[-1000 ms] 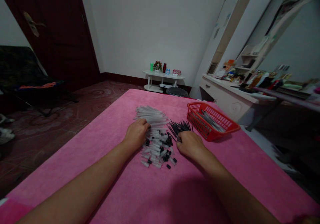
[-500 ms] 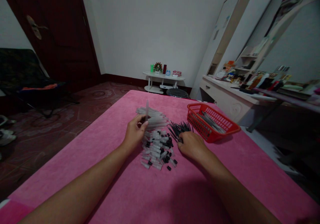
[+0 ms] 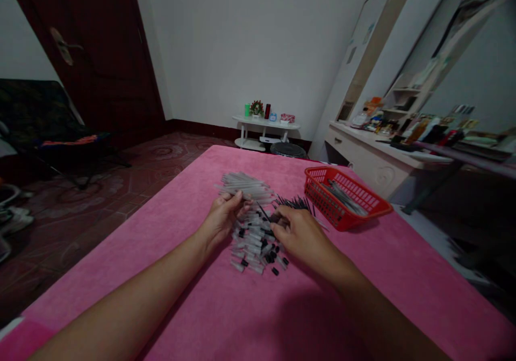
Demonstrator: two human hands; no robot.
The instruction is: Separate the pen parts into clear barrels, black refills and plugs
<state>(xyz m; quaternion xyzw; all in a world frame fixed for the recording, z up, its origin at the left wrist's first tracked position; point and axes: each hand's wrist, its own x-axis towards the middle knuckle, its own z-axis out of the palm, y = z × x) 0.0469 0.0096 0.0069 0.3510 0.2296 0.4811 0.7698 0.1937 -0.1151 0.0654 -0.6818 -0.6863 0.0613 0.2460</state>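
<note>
My left hand (image 3: 226, 216) is closed, thumb and fingers pinching a translucent pen barrel, now mostly hidden by the fingers. Facing it from the right, my right hand (image 3: 297, 232) grips a thin black pen refill (image 3: 263, 210) whose tip points up and left toward the left hand. Behind the left hand lies a stack of whitish pen barrels (image 3: 245, 181). Between and below both hands spreads a heap of clear caps (image 3: 252, 243) mixed with small black plugs (image 3: 275, 271). More dark refills (image 3: 296, 202) lie just beyond the right hand.
A red plastic basket (image 3: 349, 218) holding several slim pens (image 3: 346, 197) stands to the right on the pink cloth (image 3: 181, 291). Past the table are a white side table (image 3: 266, 122), a dark stool (image 3: 288, 150), a folding chair (image 3: 52, 130) and a cluttered dressing table (image 3: 374, 151).
My right hand has lifted from the refill pile and come left with a refill. The pen barrel in my left hand has tipped down from upright.
</note>
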